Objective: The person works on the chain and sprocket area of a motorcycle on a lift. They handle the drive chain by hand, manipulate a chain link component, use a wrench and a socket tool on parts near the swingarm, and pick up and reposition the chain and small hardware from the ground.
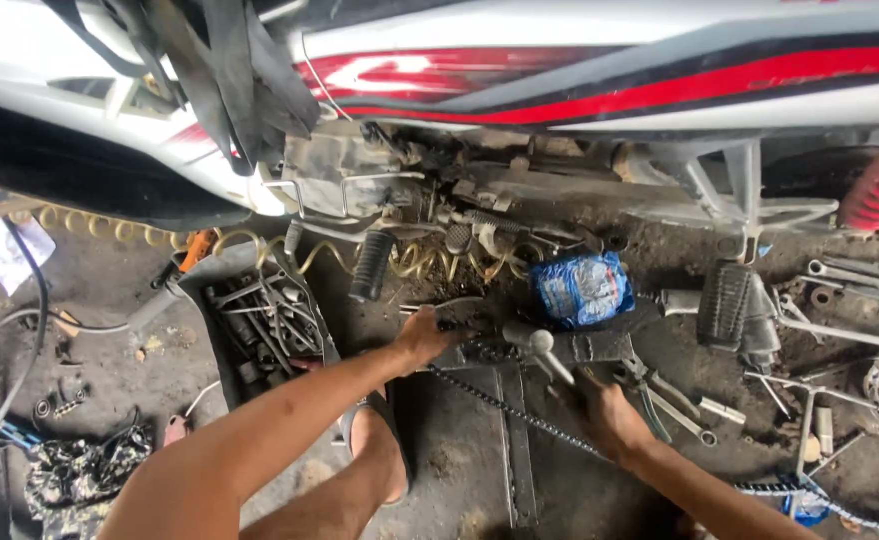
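Oil-stained concrete floor point(460, 470) of a workshop is seen from above, w/ a white-and-red motorcycle point(580, 70) filling the far side. At centre, a drive chain point(505, 405) is laid across the floor, running from a dark metal block point(550, 350) toward the near right. Left hand point(425, 335) is pressed down on the chain's far end at the block, fingers curled over it. Right hand point(605, 410) is closed round the handle of a hammer point(540, 345), whose head rests at the block just right of the left hand. Pliers point(650, 395) are lying just right of the right hand, approx. touching it. Just beyond the block, a crumpled blue plastic bag point(582, 288) is seen; a black footpeg point(371, 265) is hung to its left, another footpeg point(728, 305) to its right. Spanners point(850, 275) and small parts are scattered at far right. A tool tray point(260, 325) full of sockets and wrenches is set left of the left forearm. A sandalled foot point(375, 450) is planted near, between the forearms. A patterned rag point(85, 470) is lying at near left.
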